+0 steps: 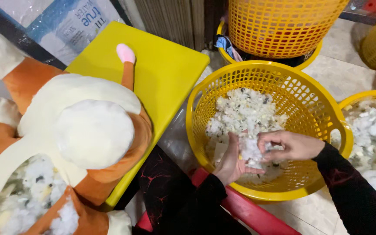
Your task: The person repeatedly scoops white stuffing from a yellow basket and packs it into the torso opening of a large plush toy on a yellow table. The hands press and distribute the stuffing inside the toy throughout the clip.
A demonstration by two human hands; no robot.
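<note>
- The left hand (231, 163) is cupped palm-up inside the yellow plastic basket (205, 93), fingers loosely open, cradling a clump of white stuffing (251, 152) against its palm.
- The right hand (289, 146) reaches in from the opposite side, its fingers (266, 141) pinched onto the same clump, so both hands grip the stuffing between them, fingertips nearly touching.
- Beneath and beyond both hands, the basket holds a bed of loose fill (244, 111), white with dark and yellowish flecks.
- Both arms wear dark sleeves (353, 196) with a red crackle pattern.
- Below the left wrist a red plastic edge (244, 209) runs diagonally, just beside the basket's near rim.
- Well to the left of the left hand, an orange and white plush toy (88, 126) lies on a yellow table (170, 69), its seam open and showing the same flecked fill at the lower left.
- To the right of the right hand, a second yellow basket (366, 95) also holds white fill, partly cut off by the frame.
- Beyond the hands, further away, an orange-yellow mesh basket (279, 26) stands nested on another one.
- The floor is pale tile (344, 72).
</note>
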